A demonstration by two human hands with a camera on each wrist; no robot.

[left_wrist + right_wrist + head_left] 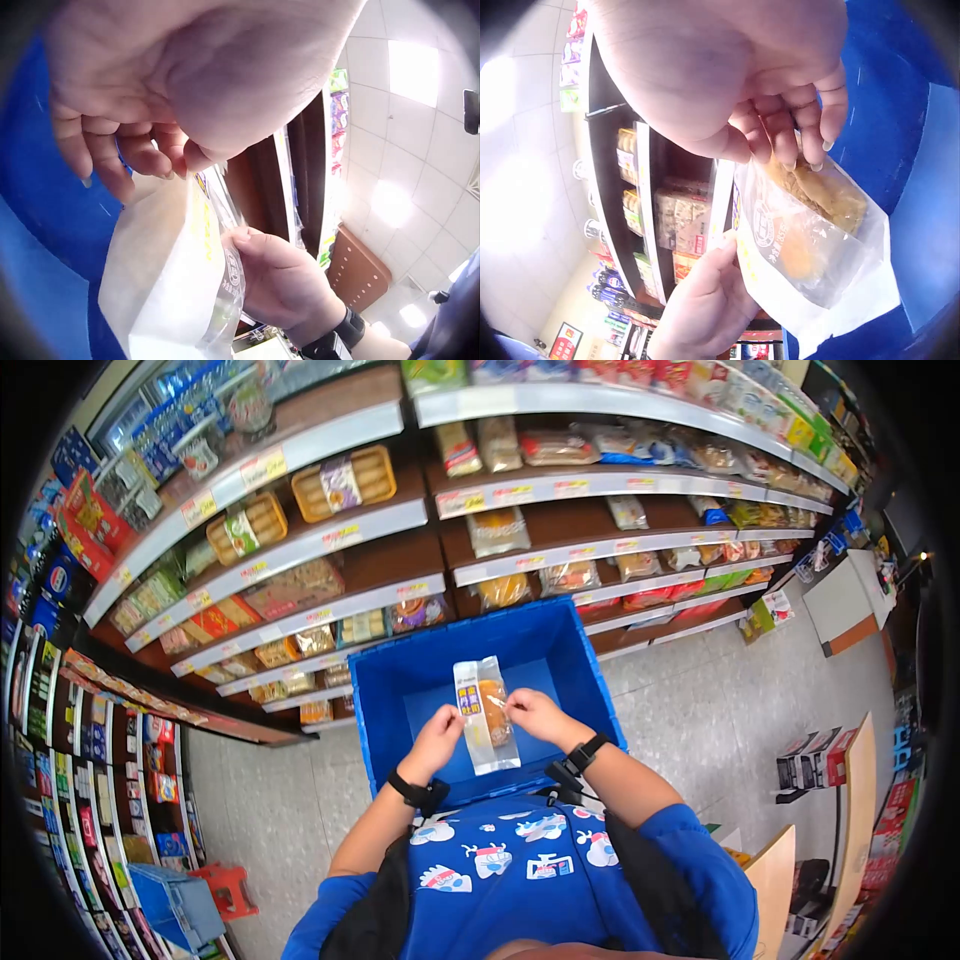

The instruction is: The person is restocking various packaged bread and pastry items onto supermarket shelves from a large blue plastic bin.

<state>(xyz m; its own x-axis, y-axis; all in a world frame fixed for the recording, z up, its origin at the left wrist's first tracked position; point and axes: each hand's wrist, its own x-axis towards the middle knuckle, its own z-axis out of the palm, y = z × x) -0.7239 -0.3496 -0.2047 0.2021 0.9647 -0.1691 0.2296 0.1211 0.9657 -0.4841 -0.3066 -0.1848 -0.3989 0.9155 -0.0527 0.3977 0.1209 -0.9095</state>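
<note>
A packaged bread roll [490,715] in a clear and white plastic wrapper is held up over a blue crate. Its printed label faces the head camera on the left, and the brown bread shows through on the right. My left hand [440,732] pinches the wrapper's left edge between thumb and fingertips. On the opposite side, my right hand [538,715] pinches the wrapper near the bread. The right wrist view shows the bread [821,191] inside the plastic, under the right fingertips. From the left wrist, the wrapper's white back [161,262] is visible.
The blue crate [592,670] stands open right before me. Beyond it rise shelves [560,485] of packaged baked goods. Another stocked shelf [90,790] lines the left, near a red stool [228,890] and a lighter blue bin [175,905]. Wooden boards [850,810] stand at right.
</note>
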